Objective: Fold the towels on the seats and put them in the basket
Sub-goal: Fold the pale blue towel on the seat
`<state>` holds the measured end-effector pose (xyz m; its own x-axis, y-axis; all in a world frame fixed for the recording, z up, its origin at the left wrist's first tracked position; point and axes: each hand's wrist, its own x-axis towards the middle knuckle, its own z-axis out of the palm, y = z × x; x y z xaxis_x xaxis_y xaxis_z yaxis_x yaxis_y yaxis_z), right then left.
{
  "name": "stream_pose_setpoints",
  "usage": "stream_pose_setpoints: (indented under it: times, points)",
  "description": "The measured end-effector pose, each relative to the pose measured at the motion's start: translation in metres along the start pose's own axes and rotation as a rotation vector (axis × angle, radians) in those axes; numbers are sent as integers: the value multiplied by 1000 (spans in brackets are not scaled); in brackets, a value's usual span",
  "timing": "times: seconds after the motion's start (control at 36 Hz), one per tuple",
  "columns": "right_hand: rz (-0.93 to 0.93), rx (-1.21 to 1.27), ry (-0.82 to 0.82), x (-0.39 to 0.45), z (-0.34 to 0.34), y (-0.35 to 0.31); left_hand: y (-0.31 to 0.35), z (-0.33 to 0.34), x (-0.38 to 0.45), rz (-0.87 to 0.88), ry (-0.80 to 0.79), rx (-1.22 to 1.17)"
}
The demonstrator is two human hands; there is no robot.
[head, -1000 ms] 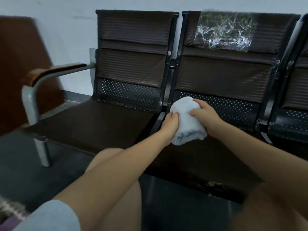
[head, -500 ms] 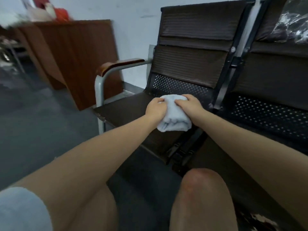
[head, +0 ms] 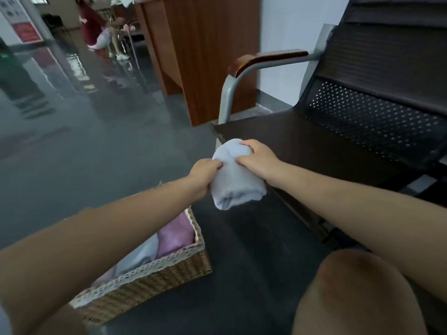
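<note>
- Towel (head: 235, 176): folded pale bundle, earlier held over the seat (head: 302, 146), now carried left past the seat's near-left corner, above the floor and just right of the basket (head: 154, 274)
- Left hand (head: 203, 174) clamps the bundle's left side, fingers curled; right hand (head: 256, 158) grips its top right
- Basket, newly in view, sits near left on the floor; pink and pale towels lie inside

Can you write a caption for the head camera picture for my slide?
Both hands, left and right, hold a folded white towel beside the wicker basket.
</note>
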<state>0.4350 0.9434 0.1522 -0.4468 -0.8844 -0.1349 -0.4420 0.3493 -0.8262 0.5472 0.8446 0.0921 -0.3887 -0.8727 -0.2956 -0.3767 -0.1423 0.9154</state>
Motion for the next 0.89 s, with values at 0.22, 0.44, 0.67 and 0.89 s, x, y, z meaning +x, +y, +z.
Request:
stream_pose_setpoints:
  times: [0.22,0.44,0.67,0.89]
  points:
    - [-80,27,-133,31,134,-38,-64,-121,-1,20,154,18]
    - [-54,175,-275,37,291,-58,-154,-245,-4,47,363,233]
    - [-17,128,-468,25,419,-55,-255,-314,-17,-92,470,396]
    - [119,-154,-531,19,480,-7,-302,-299,-18,-125,74,915]
